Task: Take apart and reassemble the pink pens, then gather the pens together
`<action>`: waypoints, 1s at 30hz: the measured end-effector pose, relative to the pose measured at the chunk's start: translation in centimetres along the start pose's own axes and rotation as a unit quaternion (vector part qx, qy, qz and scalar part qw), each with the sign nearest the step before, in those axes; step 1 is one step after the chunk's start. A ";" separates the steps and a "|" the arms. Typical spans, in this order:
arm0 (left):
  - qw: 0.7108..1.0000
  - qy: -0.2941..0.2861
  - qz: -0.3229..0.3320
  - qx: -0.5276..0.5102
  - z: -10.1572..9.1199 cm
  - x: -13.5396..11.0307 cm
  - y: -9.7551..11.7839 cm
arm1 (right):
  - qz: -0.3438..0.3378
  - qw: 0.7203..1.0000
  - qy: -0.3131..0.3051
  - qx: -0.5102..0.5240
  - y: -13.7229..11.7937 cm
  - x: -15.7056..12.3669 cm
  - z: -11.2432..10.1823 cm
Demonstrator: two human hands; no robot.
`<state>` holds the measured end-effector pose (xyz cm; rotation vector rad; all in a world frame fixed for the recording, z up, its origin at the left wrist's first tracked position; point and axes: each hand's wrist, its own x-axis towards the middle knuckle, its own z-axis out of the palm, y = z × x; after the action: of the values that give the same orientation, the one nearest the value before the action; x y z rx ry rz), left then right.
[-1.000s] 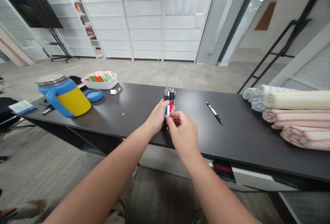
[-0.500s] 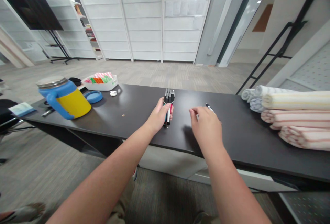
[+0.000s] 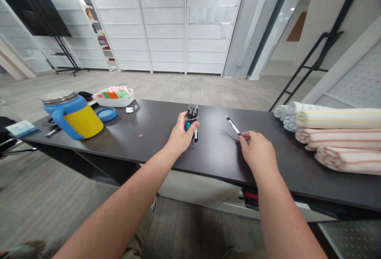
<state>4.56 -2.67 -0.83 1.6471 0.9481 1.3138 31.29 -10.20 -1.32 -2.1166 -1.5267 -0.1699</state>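
Pens (image 3: 192,118) are bunching upright in your left hand (image 3: 180,132), its grip clamped around the barrels, their ends poking out below your fingers. Your right hand (image 3: 256,153) is pinching the end of a single black-and-white pen (image 3: 233,126) between its fingertips, well apart from the bundle, over the dark desk (image 3: 154,128), with folded striped towels (image 3: 339,140) off to your right. You appear to be gathering pens, so the next move calls for a firm hold on that loose barrel
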 end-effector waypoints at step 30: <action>0.885 -0.042 -0.262 -0.382 -0.8 0.6 1.3 | -0.047 0.814 -0.128 0.564 -9.1 -3.9 1.5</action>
<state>4.00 -2.52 0.74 0.7542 0.6258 1.0248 21.30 -10.69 -1.07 -1.1026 -1.3200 0.8306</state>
